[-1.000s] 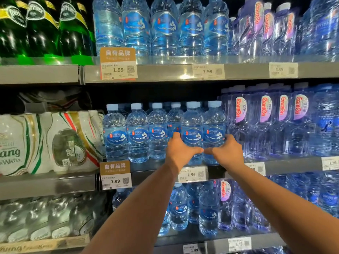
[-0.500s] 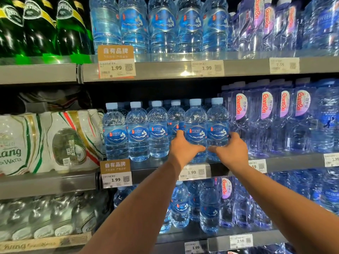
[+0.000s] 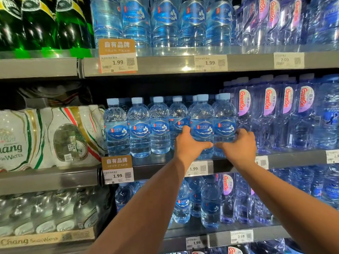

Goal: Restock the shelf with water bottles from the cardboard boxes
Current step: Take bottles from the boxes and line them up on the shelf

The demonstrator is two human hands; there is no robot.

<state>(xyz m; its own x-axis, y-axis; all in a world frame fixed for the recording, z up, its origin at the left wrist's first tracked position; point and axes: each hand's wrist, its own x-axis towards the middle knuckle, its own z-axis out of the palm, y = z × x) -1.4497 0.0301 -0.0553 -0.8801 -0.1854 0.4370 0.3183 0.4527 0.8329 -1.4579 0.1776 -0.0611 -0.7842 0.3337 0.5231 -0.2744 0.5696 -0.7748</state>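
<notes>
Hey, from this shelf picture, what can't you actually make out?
Head view:
1. Lower parts of the two end bottles: behind the left hand and right hand.
2. Caps of the top-shelf bottles: cut off by the upper edge.
3. Middle price tag: partly behind the left forearm, print too small.
4. Cardboard boxes: out of frame.

Mid shelf (image 3: 157,170): front row of six upright blue-label bottles (image 3: 139,129), more behind; the 2 at the right end sit nearer the edge. Left, on the next section, shrink-wrapped Chang packs (image 3: 45,140). Right, just beside the row, taller Ganten bottles (image 3: 269,114). Top shelf (image 3: 165,64): green bottles (image 3: 36,24) far left, bigger blue bottles (image 3: 165,21) ctr. Low shelf (image 3: 218,240): small water btls (image 3: 211,208), Chang tray (image 3: 45,239) at left. Price tags (image 3: 118,176) along each shelf edge.
</notes>
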